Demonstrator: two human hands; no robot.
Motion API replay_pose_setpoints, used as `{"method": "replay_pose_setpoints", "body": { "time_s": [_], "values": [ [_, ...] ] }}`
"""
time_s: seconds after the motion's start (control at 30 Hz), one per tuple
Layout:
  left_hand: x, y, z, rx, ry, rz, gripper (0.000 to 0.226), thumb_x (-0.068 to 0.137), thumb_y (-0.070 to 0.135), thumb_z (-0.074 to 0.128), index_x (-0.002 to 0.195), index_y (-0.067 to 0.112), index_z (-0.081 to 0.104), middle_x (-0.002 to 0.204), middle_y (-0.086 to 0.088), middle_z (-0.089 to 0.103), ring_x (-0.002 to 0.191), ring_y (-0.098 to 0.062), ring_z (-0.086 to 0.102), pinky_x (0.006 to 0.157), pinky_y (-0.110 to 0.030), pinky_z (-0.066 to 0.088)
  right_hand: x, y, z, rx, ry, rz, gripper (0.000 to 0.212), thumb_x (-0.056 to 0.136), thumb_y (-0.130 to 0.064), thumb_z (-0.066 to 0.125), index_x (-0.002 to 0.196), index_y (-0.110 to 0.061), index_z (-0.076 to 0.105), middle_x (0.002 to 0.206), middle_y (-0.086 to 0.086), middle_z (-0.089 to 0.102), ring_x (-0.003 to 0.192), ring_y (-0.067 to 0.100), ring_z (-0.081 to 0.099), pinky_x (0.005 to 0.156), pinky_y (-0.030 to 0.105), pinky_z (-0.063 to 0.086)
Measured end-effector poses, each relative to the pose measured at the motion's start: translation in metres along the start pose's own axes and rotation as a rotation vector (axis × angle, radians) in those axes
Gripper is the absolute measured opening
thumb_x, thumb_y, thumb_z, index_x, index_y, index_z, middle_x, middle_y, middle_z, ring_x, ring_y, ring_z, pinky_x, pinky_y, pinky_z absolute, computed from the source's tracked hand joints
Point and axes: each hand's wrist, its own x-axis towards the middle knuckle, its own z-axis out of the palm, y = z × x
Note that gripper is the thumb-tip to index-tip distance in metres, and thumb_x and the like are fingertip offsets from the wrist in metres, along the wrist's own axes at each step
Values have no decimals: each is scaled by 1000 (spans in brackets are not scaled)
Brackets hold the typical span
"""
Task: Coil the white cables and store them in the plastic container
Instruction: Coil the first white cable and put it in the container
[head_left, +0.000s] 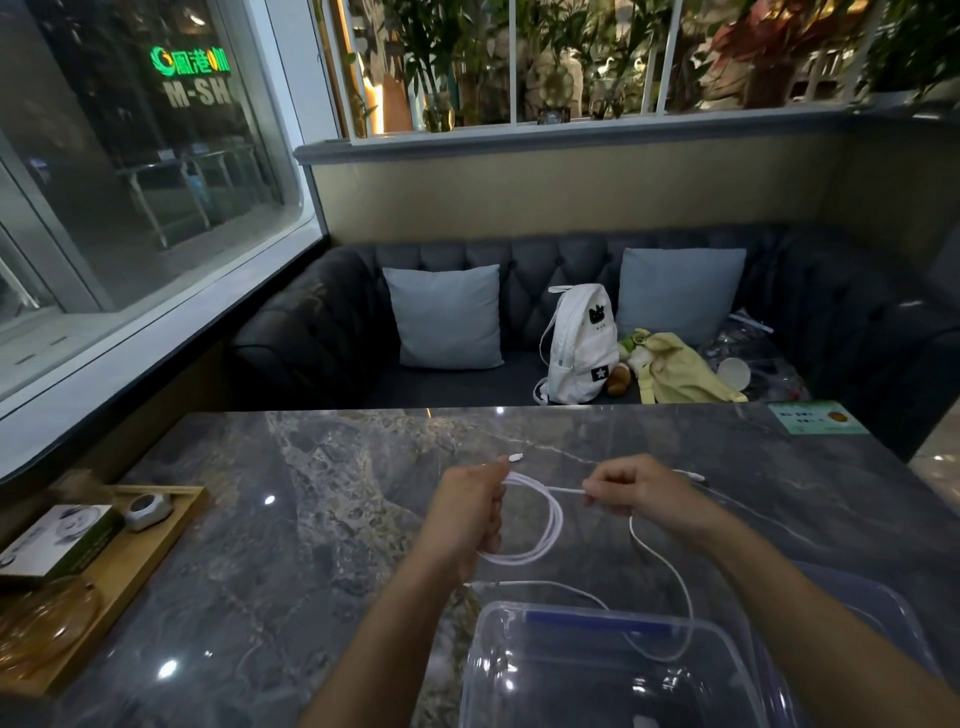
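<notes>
My left hand (470, 506) is closed around a few loops of a white cable (550, 530), which hang below the fist above the marble table (311, 519). One plug (514, 458) pokes out past the left fist. My right hand (636, 491) pinches the same cable a short way to the right, and the stretch between the hands is taut. From the right hand the loose tail (670, 571) drops and curves over the rim of a clear plastic container (571, 670) at the near edge. Another plug (693, 475) shows behind the right hand.
A wooden tray (156, 551) with a box, a small grey device and an amber glass lid sits at the left edge. A green card (818, 417) lies at the far right corner. Beyond the table a dark sofa holds cushions, a white backpack (579, 348) and bags.
</notes>
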Motion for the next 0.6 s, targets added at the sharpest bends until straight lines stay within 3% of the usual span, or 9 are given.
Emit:
{"method": "replay_pose_setpoints", "body": {
  "time_s": [0.1,0.2,0.33,0.47,0.6],
  "values": [
    [-2,-1,1,77,16,66,59,93,19,47,35,21,35,34,12,26,30,-5,20,35,-14,17,-7,-4,5,100,-177,3,19,86,-26,57,74,-18,70,61,-2,59,58,11,54,55,20,42],
    [-7,-5,9,154,-30,108,60,94,18,45,34,21,42,35,13,29,31,-4,22,35,-16,19,-9,-12,16,301,-281,-26,24,83,-35,57,80,-14,69,56,-2,56,47,7,46,44,16,35],
    [-11,-5,17,190,-30,144,51,93,17,46,43,20,44,33,13,30,30,-3,25,34,-15,21,-9,-19,25,392,-285,-11,20,86,-25,58,78,-10,69,64,3,64,38,5,32,38,19,20],
    [-12,-4,16,274,-2,179,56,93,24,48,37,21,45,34,13,31,32,-5,26,36,-18,25,-10,-26,25,409,-254,68,21,89,-15,55,71,-12,66,51,-4,54,34,3,28,33,14,19],
    [-12,-1,15,285,-10,198,47,94,28,49,47,21,48,35,10,39,36,-6,33,37,-18,30,-11,-32,29,316,-142,36,24,89,-14,56,68,-13,67,47,-6,51,36,4,28,34,15,19]
  ]
}}
